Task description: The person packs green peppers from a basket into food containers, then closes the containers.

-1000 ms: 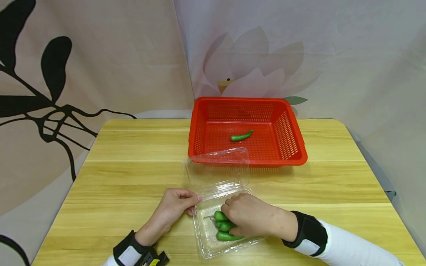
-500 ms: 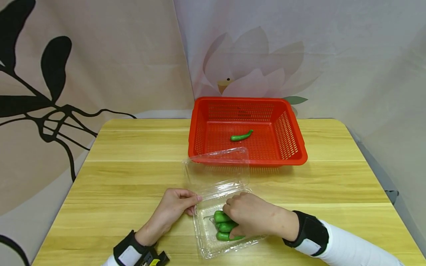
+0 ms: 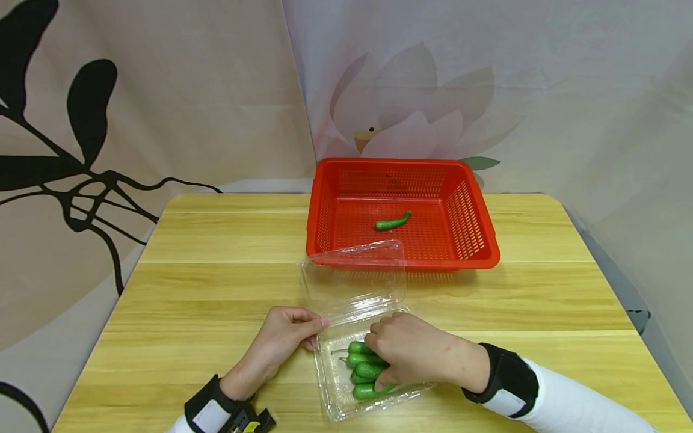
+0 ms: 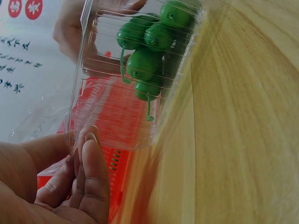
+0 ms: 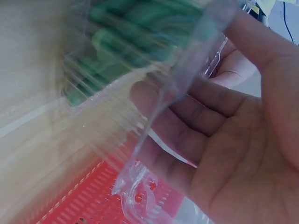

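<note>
While the left grip pinches the clear tray by its rim, apparently steadying it on the bench, the right grip bends over green peppers inside, its hold impossible to tell.

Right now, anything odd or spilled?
Mildly: one lone green pepper lies in the red basket, apart from the other peppers in the clear box; the open lid overlaps the basket's rim in the head view. No spill visible.

Soft light is filling the head view, glinting off the clear container. The 2 wrist views are looking dimmer, the right blurring noticeably.
</note>
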The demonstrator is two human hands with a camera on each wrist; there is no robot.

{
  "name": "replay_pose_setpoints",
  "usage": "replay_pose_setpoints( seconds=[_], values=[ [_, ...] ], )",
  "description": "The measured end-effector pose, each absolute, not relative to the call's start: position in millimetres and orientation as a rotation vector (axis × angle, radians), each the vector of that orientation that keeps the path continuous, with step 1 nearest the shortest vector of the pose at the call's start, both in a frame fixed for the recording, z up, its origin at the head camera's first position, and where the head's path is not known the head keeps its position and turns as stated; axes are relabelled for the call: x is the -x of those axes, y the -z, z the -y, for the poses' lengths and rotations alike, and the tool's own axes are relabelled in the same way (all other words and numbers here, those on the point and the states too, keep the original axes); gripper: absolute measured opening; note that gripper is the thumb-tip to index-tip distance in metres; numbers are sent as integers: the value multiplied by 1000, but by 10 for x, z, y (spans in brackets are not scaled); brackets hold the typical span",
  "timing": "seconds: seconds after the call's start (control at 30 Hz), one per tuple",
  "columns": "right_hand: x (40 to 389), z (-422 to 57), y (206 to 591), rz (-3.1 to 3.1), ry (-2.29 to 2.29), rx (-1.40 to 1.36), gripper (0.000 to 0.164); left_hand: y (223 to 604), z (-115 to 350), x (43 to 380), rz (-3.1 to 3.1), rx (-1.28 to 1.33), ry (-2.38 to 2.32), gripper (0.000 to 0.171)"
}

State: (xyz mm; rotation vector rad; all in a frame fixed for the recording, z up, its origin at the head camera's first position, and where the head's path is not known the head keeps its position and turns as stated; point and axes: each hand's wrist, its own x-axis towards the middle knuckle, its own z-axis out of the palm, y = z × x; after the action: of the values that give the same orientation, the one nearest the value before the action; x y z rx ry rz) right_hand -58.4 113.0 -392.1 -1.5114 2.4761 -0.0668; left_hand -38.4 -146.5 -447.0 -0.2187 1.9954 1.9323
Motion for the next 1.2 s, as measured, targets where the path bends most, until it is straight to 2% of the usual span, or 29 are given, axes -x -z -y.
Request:
replay_pose_setpoints(
  seconds=[0.37,0.8,0.93,1.2],
  values=[
    [650,-1195,3758,-2482,148,1551,42,4490,1466,385,-2002,229,-1923,20],
    [782,-1320,3335,-2598,371,1634,36,4488,1462,377,-2004,221,-1922,20],
    [851,-1369,3221,-2647,454,1668,39,4486,1462,377,-1997,232,-1918,18],
    [1068,-1428,3032,-2711,586,1709,33,4475,1465,376,-1991,212,-1927,19]
  ],
)
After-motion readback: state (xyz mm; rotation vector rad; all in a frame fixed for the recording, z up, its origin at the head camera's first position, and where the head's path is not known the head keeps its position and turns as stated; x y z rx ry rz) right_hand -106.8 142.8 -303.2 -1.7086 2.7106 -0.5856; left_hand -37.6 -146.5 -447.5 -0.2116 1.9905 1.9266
